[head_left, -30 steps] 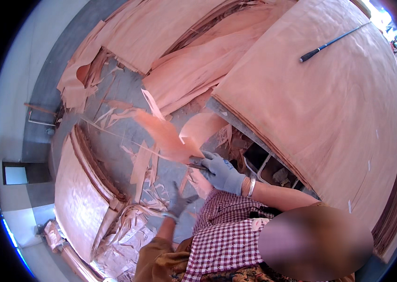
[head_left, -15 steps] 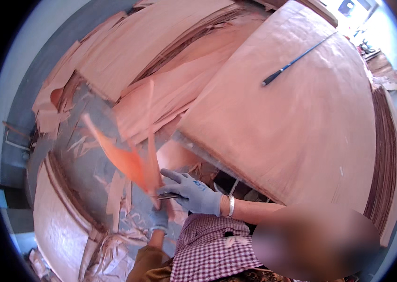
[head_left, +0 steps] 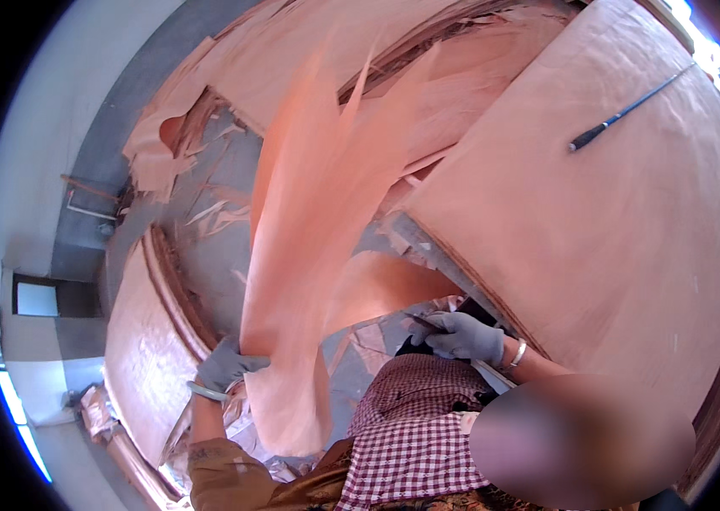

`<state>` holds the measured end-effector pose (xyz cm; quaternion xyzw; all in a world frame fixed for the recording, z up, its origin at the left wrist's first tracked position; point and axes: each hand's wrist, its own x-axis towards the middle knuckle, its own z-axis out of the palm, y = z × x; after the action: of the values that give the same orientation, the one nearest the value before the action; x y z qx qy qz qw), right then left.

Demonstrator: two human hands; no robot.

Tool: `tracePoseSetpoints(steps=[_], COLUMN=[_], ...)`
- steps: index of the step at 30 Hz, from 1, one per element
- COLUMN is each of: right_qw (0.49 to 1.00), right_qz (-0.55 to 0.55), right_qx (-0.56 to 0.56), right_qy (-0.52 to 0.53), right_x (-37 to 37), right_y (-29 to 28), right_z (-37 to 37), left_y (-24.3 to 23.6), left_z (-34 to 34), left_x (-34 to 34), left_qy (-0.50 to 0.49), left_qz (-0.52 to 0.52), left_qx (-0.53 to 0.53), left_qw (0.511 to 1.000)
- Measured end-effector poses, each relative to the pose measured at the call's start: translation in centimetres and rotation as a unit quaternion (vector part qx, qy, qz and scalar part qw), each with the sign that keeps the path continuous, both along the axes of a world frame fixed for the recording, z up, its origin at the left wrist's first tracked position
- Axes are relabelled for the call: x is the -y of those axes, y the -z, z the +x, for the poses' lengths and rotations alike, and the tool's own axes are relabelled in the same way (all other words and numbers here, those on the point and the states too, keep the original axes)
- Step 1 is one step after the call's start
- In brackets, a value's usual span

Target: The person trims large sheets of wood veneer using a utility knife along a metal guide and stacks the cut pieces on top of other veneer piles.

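My left hand (head_left: pixel 228 364), in a grey glove, is closed on the left edge of a large, thin sheet of wood veneer (head_left: pixel 300 221). The sheet rises upright in front of me, with a split, jagged far end and a rounded lower end hanging near my lap. A curled piece of veneer (head_left: pixel 394 285) bends away to its right. My right hand (head_left: pixel 472 337), also gloved, is closed round a dark, narrow, knife-like tool (head_left: pixel 425 323). It is apart from the sheet, beside the near edge of a tall veneer stack (head_left: pixel 581 230).
On that stack lies a thin blue rod with a black handle (head_left: pixel 586 138). A smaller stack (head_left: pixel 143 349) stands at the left. More veneer stacks (head_left: pixel 283 43) fill the far side. Torn scraps (head_left: pixel 215 217) litter the grey floor.
My hands have parted: the left moved left with the veneer, the right moved right with the tool. The sheet now stands larger and spread. The whole view has shifted.
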<state>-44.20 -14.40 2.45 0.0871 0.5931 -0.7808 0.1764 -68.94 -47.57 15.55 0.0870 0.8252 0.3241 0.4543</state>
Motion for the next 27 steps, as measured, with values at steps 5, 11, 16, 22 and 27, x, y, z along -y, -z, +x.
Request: tracePoseSetpoints(steps=[5, 11, 16, 22, 27], right_qw=[0.984, 0.965, 0.972, 0.906, 0.945], right_qz=[-0.100, -0.208, -0.189, -0.376, -0.281], right_qx=[-0.134, -0.159, -0.104, -0.128, -0.156], right_qy=[-0.066, -0.007, -0.091, -0.145, -0.066], right_x=[5.5, 9.9, 9.9, 10.8, 7.9], right_y=[3.8, 0.3, -5.5, -5.7, -4.9], right_z=[-2.8, -9.5, -11.5, -11.8, -10.9], left_y=[-6.4, -6.3, -7.0, -2.4, 3.0], left_z=[-1.1, 0.9, 2.9, 3.1, 3.5], left_x=[2.3, 2.0, -2.2, -3.6, -4.6], left_qy=[-0.079, -0.179, -0.155, -0.061, 0.013], left_qz=[-0.003, 0.170, 0.162, 0.270, 0.372], left_qx=[-0.034, 0.092, -0.061, -0.153, 0.149], left_qw=[0.996, 0.965, 0.972, 0.949, 0.916])
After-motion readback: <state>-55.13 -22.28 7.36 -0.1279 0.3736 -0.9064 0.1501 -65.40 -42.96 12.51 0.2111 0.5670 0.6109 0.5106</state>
